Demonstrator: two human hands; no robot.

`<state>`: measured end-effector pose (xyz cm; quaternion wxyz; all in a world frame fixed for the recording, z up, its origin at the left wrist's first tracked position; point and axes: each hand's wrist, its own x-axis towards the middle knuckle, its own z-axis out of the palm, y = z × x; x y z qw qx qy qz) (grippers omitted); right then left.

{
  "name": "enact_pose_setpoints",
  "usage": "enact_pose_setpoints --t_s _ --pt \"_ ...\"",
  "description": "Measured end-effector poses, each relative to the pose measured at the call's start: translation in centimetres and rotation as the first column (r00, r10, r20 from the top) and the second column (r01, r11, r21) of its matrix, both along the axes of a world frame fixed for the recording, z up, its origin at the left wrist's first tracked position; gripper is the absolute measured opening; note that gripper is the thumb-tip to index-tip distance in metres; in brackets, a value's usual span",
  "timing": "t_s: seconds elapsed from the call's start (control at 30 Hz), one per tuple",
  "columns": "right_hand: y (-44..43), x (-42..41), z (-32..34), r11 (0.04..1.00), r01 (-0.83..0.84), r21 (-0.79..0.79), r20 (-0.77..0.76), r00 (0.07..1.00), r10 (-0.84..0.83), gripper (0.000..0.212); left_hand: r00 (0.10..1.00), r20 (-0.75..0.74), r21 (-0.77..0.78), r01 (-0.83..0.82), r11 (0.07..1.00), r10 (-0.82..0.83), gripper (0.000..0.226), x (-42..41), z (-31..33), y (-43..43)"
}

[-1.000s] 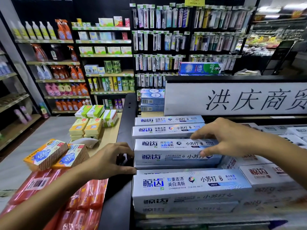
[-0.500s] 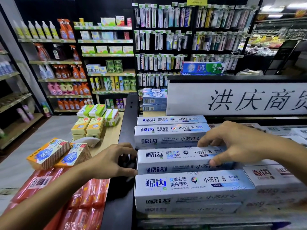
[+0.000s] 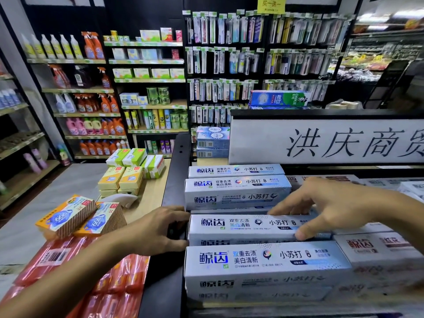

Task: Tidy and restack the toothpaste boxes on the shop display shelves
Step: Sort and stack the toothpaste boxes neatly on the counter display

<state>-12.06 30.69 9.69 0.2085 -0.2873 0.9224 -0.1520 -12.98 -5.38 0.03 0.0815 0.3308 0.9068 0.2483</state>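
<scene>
Several long white-and-blue toothpaste boxes lie in stepped rows on the display shelf. My right hand (image 3: 321,210) grips the third box from the back (image 3: 241,226) across its top, thumb on its near edge and fingers over its far edge. My left hand (image 3: 158,230) grips that box's left end, thumb under and fingers above. A stacked pair (image 3: 236,191) sits just behind it, and another box (image 3: 236,169) behind that. The nearest box (image 3: 263,265) lies in front. White-and-red toothpaste boxes (image 3: 376,249) fill the shelf to the right.
A black shelf divider (image 3: 176,180) runs along the left of the boxes. Left of it a wooden shelf holds yellow and green soap packs (image 3: 130,171), orange packs (image 3: 80,216) and red wrapped packs (image 3: 75,271). A white sign with black characters (image 3: 332,141) stands behind.
The gripped box has slid toward me, away from the pair behind it, opening a gap. Both hands came forward with it.
</scene>
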Motion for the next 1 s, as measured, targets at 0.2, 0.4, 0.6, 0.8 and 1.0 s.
enact_pose_setpoints --t_s 0.2,0.4,0.6,0.8,1.0 --pt "0.0 0.1 -0.2 0.998 0.004 -0.056 0.047 0.999 -0.001 0.04 0.996 0.07 0.006 -0.061 0.998 0.06 0.054 -0.1 0.4 -0.2" --pt "0.0 0.0 -1.1 0.987 0.033 -0.157 0.052 0.998 -0.025 0.034 0.987 0.12 0.18 -0.124 0.976 0.104 0.025 0.0 0.3 -0.5" --pt "0.1 -0.1 -1.5 0.979 0.029 -0.201 0.098 0.995 -0.01 0.035 0.983 0.151 0.205 -0.132 0.97 0.102 0.027 0.1 -0.3 0.0" --pt "0.3 -0.5 -1.6 0.98 -0.001 -0.197 0.108 0.994 0.023 0.038 0.985 0.17 0.208 -0.077 0.975 0.042 0.034 -0.4 -0.8 0.3" --pt "0.4 -0.5 -1.7 0.984 -0.028 -0.178 0.105 0.993 0.047 0.04 0.987 0.157 0.177 -0.071 0.982 0.043 0.028 -0.8 -0.7 0.1"
